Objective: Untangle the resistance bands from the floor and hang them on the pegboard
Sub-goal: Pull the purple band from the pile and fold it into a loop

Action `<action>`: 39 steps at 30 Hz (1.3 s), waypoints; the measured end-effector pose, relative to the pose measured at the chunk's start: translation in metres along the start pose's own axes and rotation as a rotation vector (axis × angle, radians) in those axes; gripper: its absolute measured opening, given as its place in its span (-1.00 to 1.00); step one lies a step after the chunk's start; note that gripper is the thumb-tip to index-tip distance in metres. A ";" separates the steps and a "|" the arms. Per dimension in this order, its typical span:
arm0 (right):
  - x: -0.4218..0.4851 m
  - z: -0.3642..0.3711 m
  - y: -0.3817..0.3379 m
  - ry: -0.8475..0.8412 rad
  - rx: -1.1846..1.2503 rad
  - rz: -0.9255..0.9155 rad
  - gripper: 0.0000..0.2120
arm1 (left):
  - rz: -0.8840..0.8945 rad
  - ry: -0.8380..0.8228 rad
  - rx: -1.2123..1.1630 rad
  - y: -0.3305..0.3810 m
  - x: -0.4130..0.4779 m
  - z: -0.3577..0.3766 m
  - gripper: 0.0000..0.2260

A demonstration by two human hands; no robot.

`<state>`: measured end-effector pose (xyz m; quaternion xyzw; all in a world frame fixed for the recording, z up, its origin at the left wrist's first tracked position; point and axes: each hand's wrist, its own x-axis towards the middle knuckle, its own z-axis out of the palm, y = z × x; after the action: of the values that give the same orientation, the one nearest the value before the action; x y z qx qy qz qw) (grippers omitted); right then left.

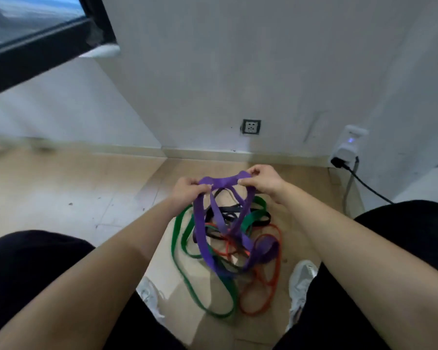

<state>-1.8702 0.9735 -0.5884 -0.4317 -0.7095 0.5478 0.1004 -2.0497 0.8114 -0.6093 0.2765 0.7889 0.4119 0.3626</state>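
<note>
A purple resistance band [224, 182] is lifted above the floor between both hands. My left hand [187, 192] grips its left part and my right hand [262, 181] pinches its right part, with a short stretch pulled taut between them. The rest of the purple band hangs down into a tangle on the wooden floor. In that tangle lie a green band [187, 274], an orange-red band [271, 286] and a black band [228, 210], looped through each other. No pegboard is in view.
My knees in black trousers and two white shoes [301, 279] flank the pile. A white wall with a socket [251, 126] stands ahead. At the right a white plug-in device [347, 147] has a black cable [364, 184] running over the floor. A dark window frame [36, 56] is upper left.
</note>
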 end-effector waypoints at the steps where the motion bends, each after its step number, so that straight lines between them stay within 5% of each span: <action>1: -0.007 -0.009 -0.013 -0.002 -0.025 -0.046 -0.68 | 0.044 0.014 0.031 0.016 -0.004 -0.010 -0.85; 13: -0.044 -0.105 -0.165 0.124 -0.371 -0.437 -0.72 | 0.491 0.073 0.044 0.189 -0.040 -0.093 -0.88; 21: 0.019 -0.115 -0.160 -0.028 -0.752 -0.295 -0.54 | 0.628 0.092 -0.111 0.237 0.000 -0.108 -0.90; 28: 0.057 -0.074 -0.136 -0.121 -0.295 -0.358 -0.42 | 0.535 -0.100 0.189 0.180 0.043 -0.070 -0.84; 31: 0.069 -0.051 -0.137 -0.275 -0.255 -0.371 -0.61 | 0.534 -0.114 0.278 0.177 0.055 -0.064 -0.82; 39: 0.097 -0.029 -0.127 -0.215 -0.201 -0.364 -0.62 | 0.552 -0.041 -0.308 0.197 0.068 -0.091 -0.98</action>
<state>-1.9752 1.0604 -0.4993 -0.2437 -0.8334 0.4899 0.0780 -2.1353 0.9209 -0.4286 0.4303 0.6048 0.6039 0.2905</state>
